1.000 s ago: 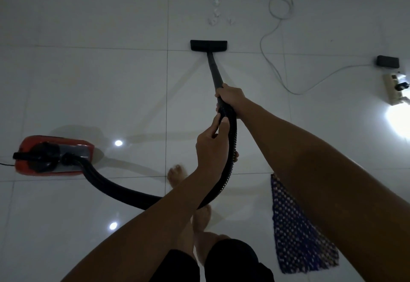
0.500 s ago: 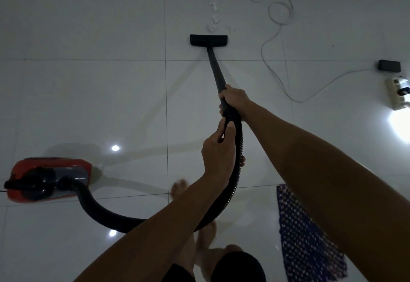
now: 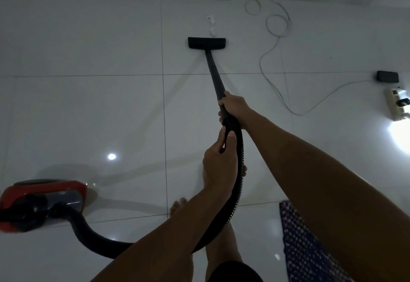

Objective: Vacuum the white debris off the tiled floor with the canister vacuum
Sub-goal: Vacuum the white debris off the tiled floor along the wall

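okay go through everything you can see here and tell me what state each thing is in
Floor head: flat on the tiles, touching the nearest scrap.
White debris: some still lying beyond it.
Left hand: closed around the hose.
Right hand: gripping the wand.
Canister: on the floor, hose attached.
Cord: loosely looped.
Mat: flat.

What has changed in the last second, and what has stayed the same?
The floor head was pushed forward on the wand and now reaches the nearest white debris, and fewer bits show. Nothing was grasped or released: the right hand stays on the wand, the left hand on the hose.
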